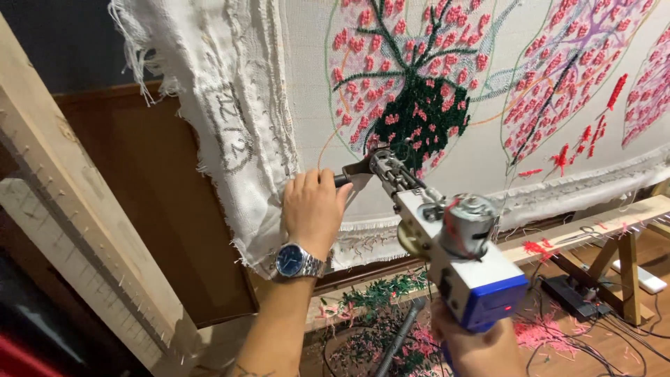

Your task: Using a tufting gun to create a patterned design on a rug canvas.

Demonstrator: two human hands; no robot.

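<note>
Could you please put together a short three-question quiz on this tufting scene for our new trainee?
1. True or false: the left hand grips the black front handle of the tufting gun.
2. Which colour is the yarn patch just above the gun's tip on the stretched cloth? A) dark green B) yellow C) blue
3. Fill in: the right hand holds the gun from below by its ____ grip.

Key
1. True; the fingers wrap the handle, with a blue-faced wristwatch on that wrist.
2. A; a dark green patch dotted with pink.
3. Blue.
</note>
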